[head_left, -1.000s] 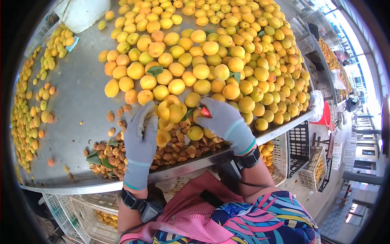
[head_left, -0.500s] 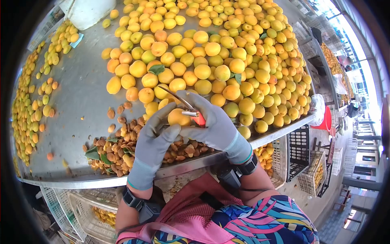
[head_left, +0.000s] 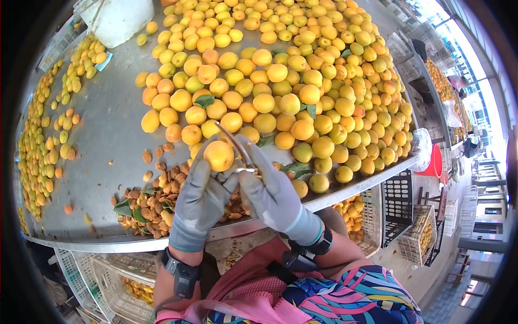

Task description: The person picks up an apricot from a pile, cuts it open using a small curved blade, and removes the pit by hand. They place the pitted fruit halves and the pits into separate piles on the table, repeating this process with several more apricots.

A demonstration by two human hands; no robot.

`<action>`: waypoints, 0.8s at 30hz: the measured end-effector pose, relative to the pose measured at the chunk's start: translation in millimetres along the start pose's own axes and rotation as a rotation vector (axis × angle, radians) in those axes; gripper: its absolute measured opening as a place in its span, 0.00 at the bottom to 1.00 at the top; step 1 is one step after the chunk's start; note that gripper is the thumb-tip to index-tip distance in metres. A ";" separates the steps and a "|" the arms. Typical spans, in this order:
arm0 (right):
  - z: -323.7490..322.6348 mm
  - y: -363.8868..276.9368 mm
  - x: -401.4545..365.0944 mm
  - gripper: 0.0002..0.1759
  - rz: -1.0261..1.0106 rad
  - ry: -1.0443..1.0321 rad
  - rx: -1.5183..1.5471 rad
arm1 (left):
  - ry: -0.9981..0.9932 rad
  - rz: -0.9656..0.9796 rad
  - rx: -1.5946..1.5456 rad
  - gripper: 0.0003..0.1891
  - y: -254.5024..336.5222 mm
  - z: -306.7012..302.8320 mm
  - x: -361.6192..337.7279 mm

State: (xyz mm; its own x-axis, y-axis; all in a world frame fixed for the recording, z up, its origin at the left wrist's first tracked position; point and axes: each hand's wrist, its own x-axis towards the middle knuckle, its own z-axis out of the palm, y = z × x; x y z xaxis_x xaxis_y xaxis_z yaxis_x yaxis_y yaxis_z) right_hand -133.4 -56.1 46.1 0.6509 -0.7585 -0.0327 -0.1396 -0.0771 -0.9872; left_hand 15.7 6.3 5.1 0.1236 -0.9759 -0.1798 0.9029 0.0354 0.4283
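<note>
Head cam: the left hand [head_left: 200, 197], in a grey glove, has a yellow-orange fruit [head_left: 218, 156] pinched between thumb and fingers, up above the table's [head_left: 108, 129] near edge. Its lower side is tucked into the glove, so no clue what that part looks like. The right hand [head_left: 275, 194] is just beside it, fingers curled round a knife [head_left: 237, 144]. The handle's basically buried in the glove, and I can't tell if the blade touches the fruit. Both forearms block part of the brown pit heap [head_left: 156, 197]. White container [head_left: 118, 21] up top is cut off by the frame, and far-right stuff is too warped and small to read.
</note>
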 end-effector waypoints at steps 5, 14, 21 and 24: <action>9.8 16.8 -0.8 0.34 -0.222 0.010 -0.116 | -0.002 0.044 0.031 0.29 -6.3 3.9 -0.5; 15.8 17.2 -2.7 0.37 -0.220 0.002 -0.194 | 0.058 0.052 0.014 0.27 -8.2 6.2 -2.1; 14.2 10.7 -5.2 0.37 -0.132 -0.025 -0.288 | 0.026 0.004 0.085 0.26 -6.9 4.4 -4.1; 11.1 8.2 -3.5 0.38 -0.098 -0.055 -0.316 | 0.078 0.092 0.263 0.26 -5.7 3.4 -6.3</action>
State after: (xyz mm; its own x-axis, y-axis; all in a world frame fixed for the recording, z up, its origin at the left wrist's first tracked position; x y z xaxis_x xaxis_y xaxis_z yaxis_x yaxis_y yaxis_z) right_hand -128.5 -46.8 36.3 0.7106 -0.7022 0.0432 -0.2935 -0.3516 -0.8890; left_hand 8.3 11.4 6.8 0.2405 -0.9512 -0.1933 0.7503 0.0559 0.6587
